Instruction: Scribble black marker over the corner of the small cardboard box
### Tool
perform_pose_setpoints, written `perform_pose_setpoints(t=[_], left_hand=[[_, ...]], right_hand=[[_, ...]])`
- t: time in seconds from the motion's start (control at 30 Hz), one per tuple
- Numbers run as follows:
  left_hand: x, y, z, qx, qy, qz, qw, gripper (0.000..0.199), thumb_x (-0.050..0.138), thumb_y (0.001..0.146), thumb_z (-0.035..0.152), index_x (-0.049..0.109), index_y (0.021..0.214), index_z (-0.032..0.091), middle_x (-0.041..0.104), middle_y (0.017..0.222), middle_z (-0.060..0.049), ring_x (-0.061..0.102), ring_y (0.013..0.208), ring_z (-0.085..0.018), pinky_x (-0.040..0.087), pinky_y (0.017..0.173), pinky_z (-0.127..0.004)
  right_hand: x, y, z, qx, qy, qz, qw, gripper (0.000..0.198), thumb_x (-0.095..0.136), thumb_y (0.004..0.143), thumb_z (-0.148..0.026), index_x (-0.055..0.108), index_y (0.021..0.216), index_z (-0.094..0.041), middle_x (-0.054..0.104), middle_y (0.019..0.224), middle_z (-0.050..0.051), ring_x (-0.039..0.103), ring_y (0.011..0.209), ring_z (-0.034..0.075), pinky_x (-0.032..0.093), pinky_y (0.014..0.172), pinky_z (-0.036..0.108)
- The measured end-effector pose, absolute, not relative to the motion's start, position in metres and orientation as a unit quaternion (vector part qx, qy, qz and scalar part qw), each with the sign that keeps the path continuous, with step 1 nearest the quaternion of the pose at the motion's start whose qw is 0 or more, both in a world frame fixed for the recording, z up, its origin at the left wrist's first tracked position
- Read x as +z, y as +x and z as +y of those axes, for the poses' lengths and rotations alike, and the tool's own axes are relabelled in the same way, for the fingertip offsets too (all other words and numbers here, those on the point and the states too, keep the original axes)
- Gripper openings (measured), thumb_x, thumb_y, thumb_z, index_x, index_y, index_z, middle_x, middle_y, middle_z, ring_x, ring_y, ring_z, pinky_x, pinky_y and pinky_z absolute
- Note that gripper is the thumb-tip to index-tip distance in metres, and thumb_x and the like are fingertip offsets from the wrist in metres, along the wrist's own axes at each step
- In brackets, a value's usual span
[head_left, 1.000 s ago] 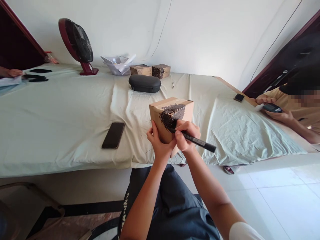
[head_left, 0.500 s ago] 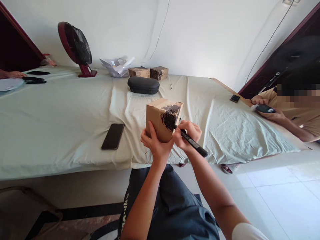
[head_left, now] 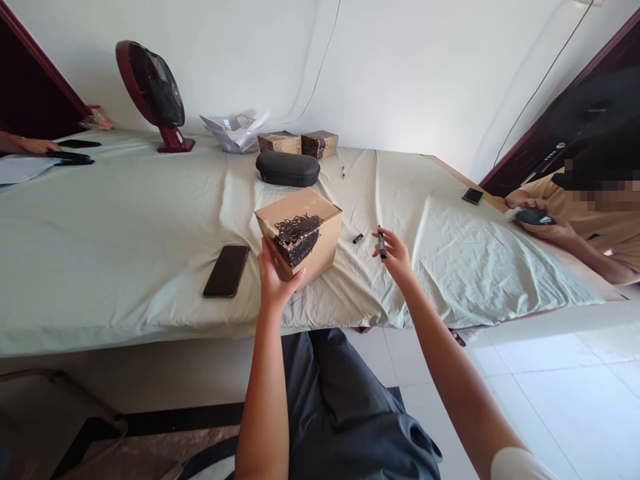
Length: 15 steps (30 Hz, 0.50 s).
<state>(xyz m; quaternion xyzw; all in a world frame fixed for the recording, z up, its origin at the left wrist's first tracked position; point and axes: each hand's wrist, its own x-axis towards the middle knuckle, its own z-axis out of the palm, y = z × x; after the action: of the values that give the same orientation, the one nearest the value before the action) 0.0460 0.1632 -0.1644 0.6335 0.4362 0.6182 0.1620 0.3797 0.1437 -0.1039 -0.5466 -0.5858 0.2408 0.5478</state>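
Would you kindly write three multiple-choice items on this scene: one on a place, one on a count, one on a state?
1. Where does the phone lie?
A. on the sheet, left of the held box
B. on the floor
C. on the black case

2. How many small boxes stand by the wall behind the case?
A. one
B. two
C. four

3. How is the marker in the right hand?
A. capped
B. pressed to the box
C. uncapped, clear of the box

Answers:
1. A, it lies flat on the sheet beside the box that the left hand holds.
2. B, a pair stands side by side.
3. C, its cap lies on the sheet.
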Motion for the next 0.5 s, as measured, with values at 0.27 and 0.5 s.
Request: perform_pose_setpoints(t=[0.27,0.5], left_hand=[[-0.182,0.043,0.168,0.622,0.633,0.423,0.184,0.123,0.08,0.08,0.073,0.018,0.171,0.017,0.035,0.163,-0.025,0.038,0.157,-0.04,0.031,0.131,-0.056],[-0.184,0.043,0.172,0.608,0.627,0.45,0.185,0.127,0.084,0.075,0.072,0.019,0.169,0.016,0.037,0.163,-0.026,0.04,0.155,-0.041,0.034,0.129,-0.056]], right_hand=[[-0.134,0.384,0.193,0.216,-0.625,-0.588,0.466,0.037,0.042,0.098,-0.046,0.053,0.123,-0.021,0.071,0.118,0.012,0.075,0.083,0.019,0.062,0.069,0.034],[-0.122,0.42,0.232,0.074,-0.702,-0.659,0.261,0.027,0.052,0.092,-0.011,0.07,0.111,-0.017,0.074,0.112,0.019,0.064,0.112,0.034,0.046,0.102,0.051]])
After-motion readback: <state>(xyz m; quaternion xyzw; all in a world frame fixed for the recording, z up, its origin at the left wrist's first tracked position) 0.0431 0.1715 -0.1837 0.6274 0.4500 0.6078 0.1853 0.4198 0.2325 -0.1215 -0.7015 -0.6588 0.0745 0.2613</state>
